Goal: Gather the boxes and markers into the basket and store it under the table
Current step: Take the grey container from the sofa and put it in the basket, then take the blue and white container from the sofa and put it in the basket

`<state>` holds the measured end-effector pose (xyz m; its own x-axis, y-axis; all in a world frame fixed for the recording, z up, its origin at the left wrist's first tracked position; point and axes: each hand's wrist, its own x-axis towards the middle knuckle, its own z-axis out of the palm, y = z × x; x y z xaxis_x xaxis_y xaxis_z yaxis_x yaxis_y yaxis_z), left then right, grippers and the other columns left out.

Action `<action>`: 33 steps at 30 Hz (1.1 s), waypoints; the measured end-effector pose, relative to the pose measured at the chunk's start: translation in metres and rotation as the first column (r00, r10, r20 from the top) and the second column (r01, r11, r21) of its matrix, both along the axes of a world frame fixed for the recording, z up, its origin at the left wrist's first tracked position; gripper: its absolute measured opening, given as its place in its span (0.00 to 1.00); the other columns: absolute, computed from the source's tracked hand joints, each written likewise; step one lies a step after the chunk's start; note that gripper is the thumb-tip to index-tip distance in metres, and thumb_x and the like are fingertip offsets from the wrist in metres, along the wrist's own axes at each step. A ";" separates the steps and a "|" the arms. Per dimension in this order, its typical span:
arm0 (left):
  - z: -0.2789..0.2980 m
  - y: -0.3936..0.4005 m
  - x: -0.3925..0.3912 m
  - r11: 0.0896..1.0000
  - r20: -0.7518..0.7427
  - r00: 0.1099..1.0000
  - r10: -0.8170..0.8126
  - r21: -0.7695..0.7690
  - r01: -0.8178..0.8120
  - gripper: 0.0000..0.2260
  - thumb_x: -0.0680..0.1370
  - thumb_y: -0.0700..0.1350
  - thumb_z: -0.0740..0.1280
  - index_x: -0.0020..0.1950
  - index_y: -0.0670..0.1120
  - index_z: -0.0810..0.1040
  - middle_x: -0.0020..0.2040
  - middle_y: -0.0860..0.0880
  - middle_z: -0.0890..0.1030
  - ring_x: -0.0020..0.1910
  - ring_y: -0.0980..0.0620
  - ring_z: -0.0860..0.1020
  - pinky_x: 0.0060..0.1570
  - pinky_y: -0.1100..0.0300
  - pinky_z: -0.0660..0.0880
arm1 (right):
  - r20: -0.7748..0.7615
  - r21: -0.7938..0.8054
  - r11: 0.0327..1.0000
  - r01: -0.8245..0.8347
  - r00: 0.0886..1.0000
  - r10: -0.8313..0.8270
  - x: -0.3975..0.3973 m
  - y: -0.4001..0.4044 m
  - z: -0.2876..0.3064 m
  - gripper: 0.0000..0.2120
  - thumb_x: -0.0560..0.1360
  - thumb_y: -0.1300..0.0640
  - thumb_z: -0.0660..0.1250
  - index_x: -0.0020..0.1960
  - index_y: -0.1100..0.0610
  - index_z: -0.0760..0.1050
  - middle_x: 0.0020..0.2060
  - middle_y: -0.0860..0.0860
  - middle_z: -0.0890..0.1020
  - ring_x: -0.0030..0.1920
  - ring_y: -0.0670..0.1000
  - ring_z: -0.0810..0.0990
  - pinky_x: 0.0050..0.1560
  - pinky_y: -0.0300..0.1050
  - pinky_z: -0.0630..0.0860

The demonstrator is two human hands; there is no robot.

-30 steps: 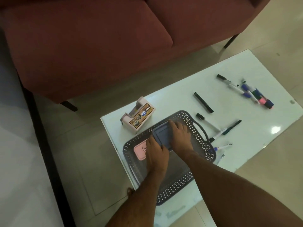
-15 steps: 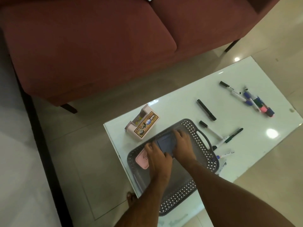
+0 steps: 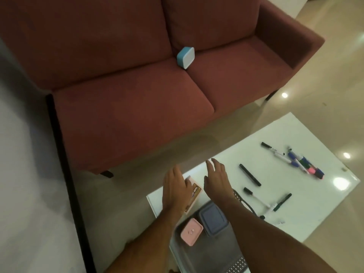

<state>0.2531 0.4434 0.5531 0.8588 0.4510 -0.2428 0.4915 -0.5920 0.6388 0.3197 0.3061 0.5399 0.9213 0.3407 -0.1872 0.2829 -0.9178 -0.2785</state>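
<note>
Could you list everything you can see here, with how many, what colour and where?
Sofa: one, dark red, behind the table.
Small box: one, blue and white, on the sofa.
Table: one, white.
Basket: one, grey, near table end.
Boxes in basket: pink box, blue-grey box.
Labelled box: one, pinkish, on the table beyond the basket.
Markers: several, scattered on the table.
Left hand: open, over labelled box.
Right hand: open, above table.

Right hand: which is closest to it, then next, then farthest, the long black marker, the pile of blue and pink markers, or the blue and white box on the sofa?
From the right hand:
1. Long black marker, on the white table just right of it.
2. Pile of blue and pink markers, farther right on the table.
3. Blue and white box, up on the red sofa.
</note>
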 end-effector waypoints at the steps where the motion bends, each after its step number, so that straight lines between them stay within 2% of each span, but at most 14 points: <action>1: 0.013 0.017 0.011 0.998 0.026 0.999 -0.035 0.044 0.034 0.25 0.80 0.44 0.67 0.76 0.42 0.67 0.71 0.44 0.74 0.70 0.46 0.73 0.67 0.55 0.71 | 0.013 -0.003 1.000 -0.024 1.000 0.024 0.009 0.014 0.010 0.31 0.74 0.67 0.66 0.77 0.63 0.64 0.73 0.62 0.68 0.71 0.62 0.69 0.70 0.54 0.71; 6: 0.062 0.122 0.084 0.964 0.066 0.988 -0.140 0.236 0.120 0.28 0.81 0.47 0.66 0.79 0.42 0.64 0.73 0.44 0.73 0.71 0.47 0.72 0.71 0.53 0.69 | 0.074 -0.030 0.996 -0.083 0.994 0.085 0.070 0.095 0.058 0.32 0.77 0.65 0.64 0.79 0.62 0.60 0.76 0.61 0.65 0.74 0.61 0.66 0.74 0.55 0.69; 12: 0.104 0.236 0.166 0.932 0.088 0.975 -0.203 0.324 0.165 0.27 0.80 0.48 0.65 0.78 0.42 0.65 0.72 0.44 0.73 0.71 0.46 0.72 0.72 0.51 0.69 | 0.122 -0.035 0.998 -0.062 0.990 0.065 0.150 0.201 0.107 0.31 0.77 0.64 0.65 0.78 0.62 0.61 0.75 0.62 0.67 0.72 0.61 0.68 0.71 0.55 0.72; 18: 0.126 0.307 0.231 0.914 0.081 0.972 -0.222 0.364 0.178 0.26 0.80 0.48 0.65 0.77 0.43 0.65 0.70 0.44 0.74 0.69 0.47 0.73 0.71 0.51 0.71 | 0.119 -0.045 0.998 -0.041 0.992 0.046 0.222 0.269 0.131 0.32 0.77 0.62 0.66 0.79 0.61 0.61 0.76 0.62 0.66 0.73 0.61 0.67 0.68 0.56 0.73; 27: 0.122 0.328 0.341 0.933 0.069 0.970 -0.232 0.299 0.202 0.27 0.80 0.48 0.66 0.78 0.42 0.65 0.71 0.45 0.74 0.70 0.47 0.72 0.71 0.53 0.69 | 0.123 -0.028 0.997 0.070 0.990 -0.066 0.330 0.288 0.141 0.32 0.79 0.59 0.64 0.80 0.59 0.57 0.76 0.59 0.63 0.73 0.59 0.65 0.70 0.53 0.72; 33: 0.104 0.327 0.431 0.935 0.070 0.968 -0.241 0.285 0.212 0.27 0.81 0.48 0.65 0.78 0.42 0.64 0.71 0.46 0.74 0.69 0.48 0.73 0.70 0.54 0.69 | 0.057 -0.024 0.993 0.119 0.991 -0.118 0.423 0.285 0.128 0.32 0.79 0.58 0.63 0.81 0.59 0.56 0.77 0.59 0.61 0.73 0.60 0.64 0.70 0.54 0.70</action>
